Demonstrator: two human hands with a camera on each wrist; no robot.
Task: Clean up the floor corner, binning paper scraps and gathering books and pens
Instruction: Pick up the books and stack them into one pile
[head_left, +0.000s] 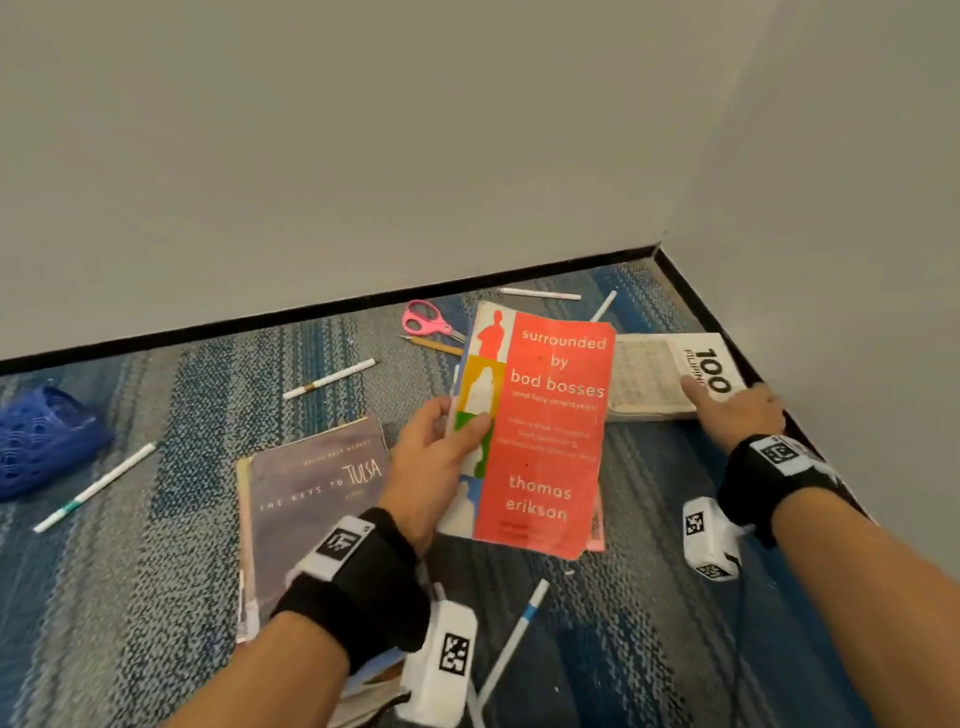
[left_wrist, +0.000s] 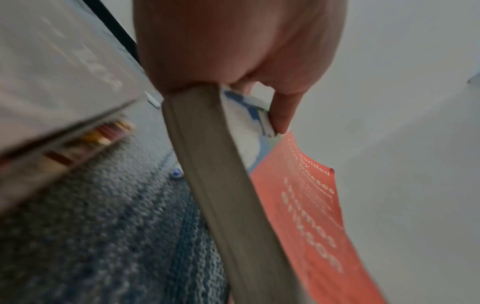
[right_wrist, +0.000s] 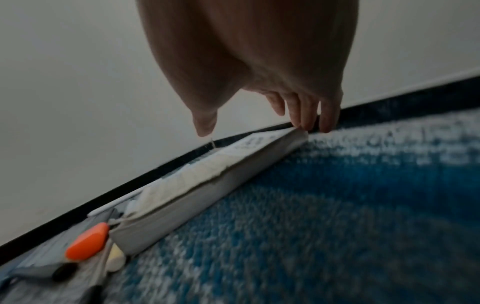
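My left hand (head_left: 457, 421) holds a red paperback (head_left: 545, 431) by its spine edge, lifted off the carpet and tilted; the left wrist view shows the thumb and fingers (left_wrist: 281, 115) pinching the red paperback (left_wrist: 298, 205). My right hand (head_left: 737, 410) reaches into the corner over a white book (head_left: 649, 374) lying flat. In the right wrist view the fingertips (right_wrist: 306, 121) touch the far edge of the white book (right_wrist: 207, 185), thumb spread above the cover. A purple-grey book (head_left: 311, 493) lies on the floor to the left.
Several white pens lie scattered on the blue carpet, one (head_left: 330, 378) behind the purple-grey book and one (head_left: 511, 639) between my arms. Pink scissors (head_left: 423, 318) and a pencil (head_left: 434, 345) lie near the skirting. A blue plastic basket (head_left: 41, 441) sits far left. Two walls close off the corner.
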